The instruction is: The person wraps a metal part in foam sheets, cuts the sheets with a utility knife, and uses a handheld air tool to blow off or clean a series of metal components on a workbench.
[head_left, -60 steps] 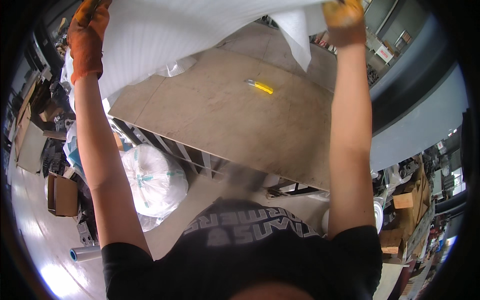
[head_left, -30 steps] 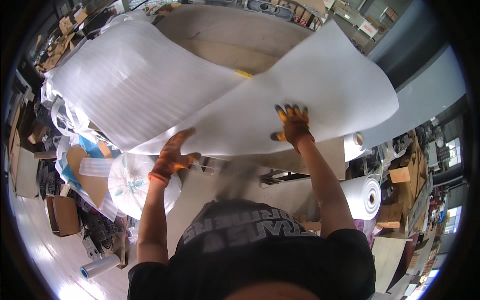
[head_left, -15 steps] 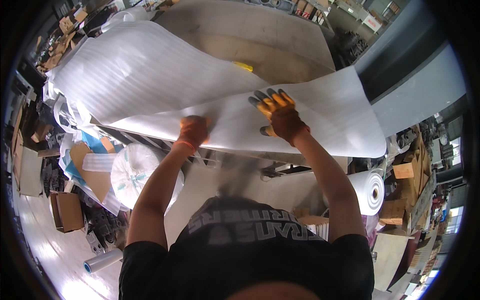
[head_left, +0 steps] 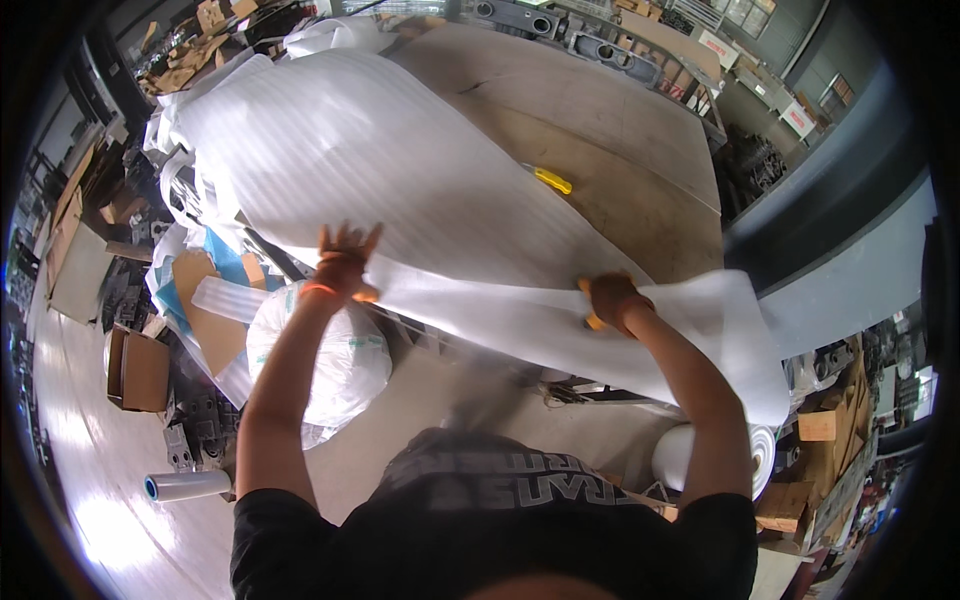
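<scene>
Clamping foam sheet (head_left: 400, 170) in right hand (head_left: 612, 300); left hand (head_left: 345, 265) splayed at sheet's near edge.

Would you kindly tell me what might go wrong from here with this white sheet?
The yellow knife lies right by the edge of the white sheet, so shifting the sheet might snag or drag it. Wrinkles run to the right hand, so the sheet could crease there. The sheet's near right corner hangs past the table, so it might slip.
</scene>
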Available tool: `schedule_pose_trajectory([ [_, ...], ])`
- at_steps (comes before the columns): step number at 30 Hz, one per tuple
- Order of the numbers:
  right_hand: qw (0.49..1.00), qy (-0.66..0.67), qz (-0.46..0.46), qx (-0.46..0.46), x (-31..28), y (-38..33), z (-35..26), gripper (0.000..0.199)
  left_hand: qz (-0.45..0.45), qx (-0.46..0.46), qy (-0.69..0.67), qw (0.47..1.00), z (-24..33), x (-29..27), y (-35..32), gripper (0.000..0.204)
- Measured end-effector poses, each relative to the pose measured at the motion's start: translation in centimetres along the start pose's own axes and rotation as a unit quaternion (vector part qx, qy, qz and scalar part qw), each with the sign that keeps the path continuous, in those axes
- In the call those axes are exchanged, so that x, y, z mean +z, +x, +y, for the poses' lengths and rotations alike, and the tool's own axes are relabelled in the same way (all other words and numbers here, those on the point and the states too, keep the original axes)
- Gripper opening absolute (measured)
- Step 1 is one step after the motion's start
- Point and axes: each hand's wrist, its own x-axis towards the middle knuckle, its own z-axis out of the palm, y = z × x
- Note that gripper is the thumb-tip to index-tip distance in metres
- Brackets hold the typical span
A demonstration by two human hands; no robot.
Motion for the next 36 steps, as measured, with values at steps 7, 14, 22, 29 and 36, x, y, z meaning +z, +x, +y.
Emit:
schedule_pose_trajectory([
  [7, 0.998, 0.013, -0.038, 0.045, 0.9, -7.6, 2.6, 0.016, 0.135, 0.077, 0.074, 0.985, -8.2, 5.8, -0.1, 0.028],
  [14, 0.764, -0.299, 0.396, 0.413, -27.1, -15.1, 14.1, 0.029, 0.628, -0.072, 0.026, 0.774, -12.9, -13.8, 10.0, 0.027],
  [22, 0.622, -0.278, 0.538, 0.497, -10.3, -26.6, 11.9, 0.037, 0.767, 0.0, 0.009, 0.641, -3.4, -15.3, 0.9, 0.042],
  [29, 0.676, 0.368, 0.471, 0.431, 14.2, -18.2, -1.9, 0.029, 0.428, 0.013, -0.046, 0.903, 1.4, 4.3, 1.7, 0.037],
  [36, 0.296, 0.768, 0.538, 0.182, 12.6, -8.2, 5.9, 0.026, 0.359, -0.039, -0.178, 0.915, 1.7, 4.9, 7.8, 0.029],
])
